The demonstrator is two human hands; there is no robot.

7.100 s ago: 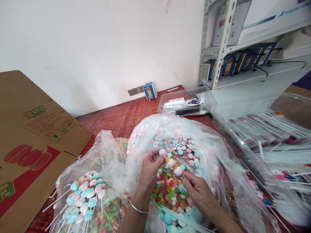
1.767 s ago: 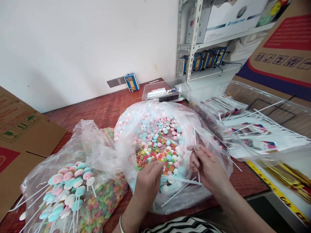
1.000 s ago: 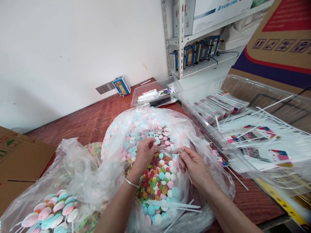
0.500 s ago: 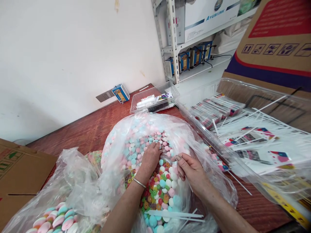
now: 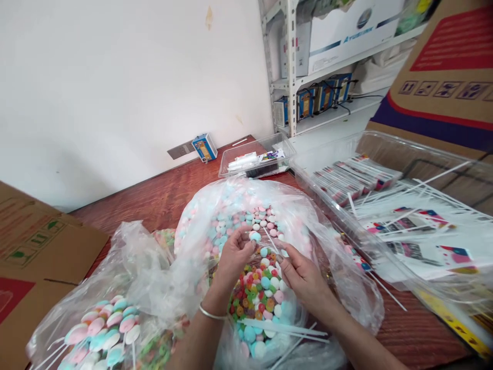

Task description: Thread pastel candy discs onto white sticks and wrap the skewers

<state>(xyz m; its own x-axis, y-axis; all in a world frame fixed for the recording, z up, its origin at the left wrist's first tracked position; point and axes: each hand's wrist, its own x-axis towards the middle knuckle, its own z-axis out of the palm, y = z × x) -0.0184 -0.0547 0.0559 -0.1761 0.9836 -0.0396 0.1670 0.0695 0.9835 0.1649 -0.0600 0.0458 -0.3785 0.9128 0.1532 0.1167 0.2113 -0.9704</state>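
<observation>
My left hand (image 5: 233, 254), with a bracelet at the wrist, pinches a round blue-and-white candy (image 5: 254, 236) between thumb and fingers. Facing it, my right hand (image 5: 302, 272) grips a thin white stick (image 5: 270, 240), whose tip points up toward the candy; whether the two touch I cannot tell. Below both hands lies a large clear plastic bag (image 5: 192, 198), open, full of pink, white and blue candies (image 5: 221, 226). Small ring-shaped gummies (image 5: 246, 295) in several colours lie at its near side. Loose white sticks (image 5: 285, 327) rest across the near candies.
At the lower left, candies on sticks (image 5: 103, 329) lie bunched on plastic. A cardboard box (image 5: 50, 246) stands beyond them. On the right, a clear tray (image 5: 327, 221) holds sticks and printed cards. A smaller clear bin (image 5: 256, 159) and a blue device (image 5: 205, 148) sit near the wall.
My left hand has lifted out of the candies with one candy in its fingers. The white stick in my right hand now points up toward it. The view has shifted left.
</observation>
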